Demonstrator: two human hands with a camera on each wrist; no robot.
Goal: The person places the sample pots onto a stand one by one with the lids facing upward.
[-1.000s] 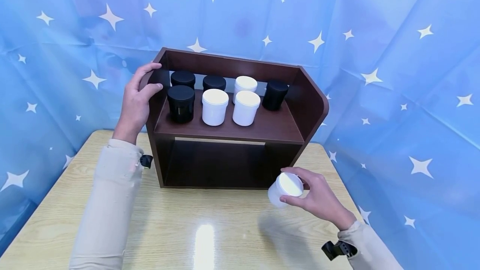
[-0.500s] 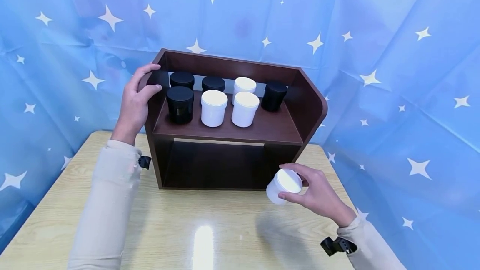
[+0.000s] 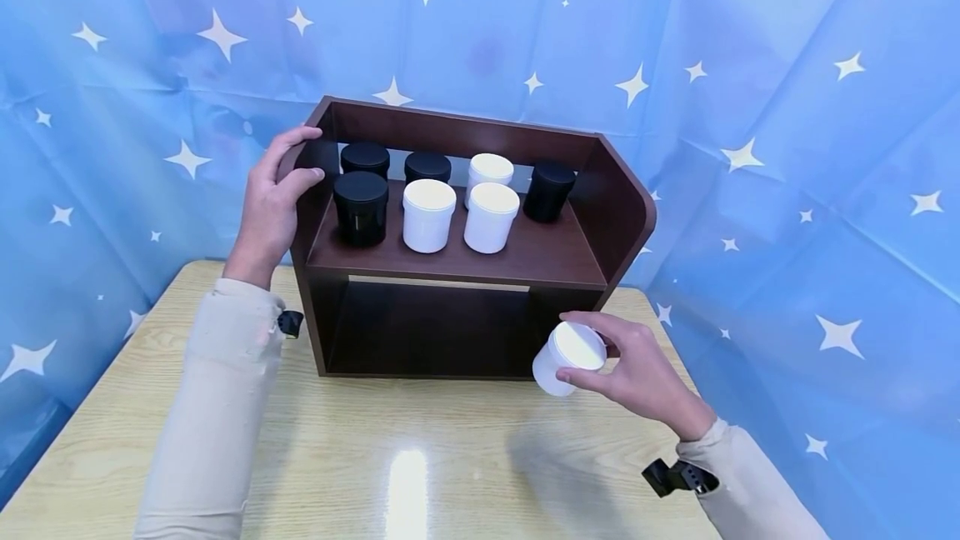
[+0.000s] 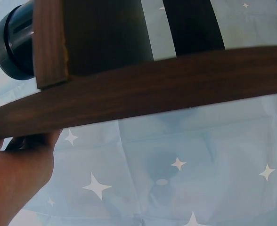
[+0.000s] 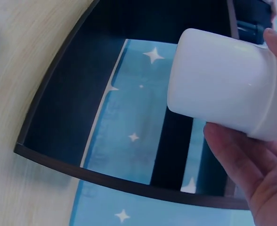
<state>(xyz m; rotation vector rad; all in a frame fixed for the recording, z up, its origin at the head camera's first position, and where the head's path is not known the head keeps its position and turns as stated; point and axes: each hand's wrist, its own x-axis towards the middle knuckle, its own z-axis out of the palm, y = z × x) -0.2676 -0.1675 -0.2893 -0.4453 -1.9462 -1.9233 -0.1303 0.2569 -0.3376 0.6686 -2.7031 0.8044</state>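
Observation:
In the head view, a dark brown two-tier shelf [image 3: 465,270] stands on the table. My left hand [image 3: 272,207] grips the top of its left side panel, thumb inside. My right hand [image 3: 637,369] holds a white lidded jar [image 3: 570,357] between thumb and fingers, off the table, before the shelf's lower right corner. The right wrist view shows that white jar [image 5: 223,84] in front of the lower opening. On the upper tier, the front row has a black jar [image 3: 362,211] and two white jars [image 3: 429,219]; behind are black jars [image 3: 551,190] and a white jar [image 3: 491,173].
The light wood table [image 3: 337,457] extends in front of the shelf and to both sides. A blue curtain [image 3: 480,15] with white stars hangs behind and along the sides. The shelf's raised right side panel [image 3: 618,198] bounds the upper tier.
My right hand has raised the white jar slightly and moved it a little toward the shelf. The left hand stays on the side panel, and the jars on the shelf have not moved.

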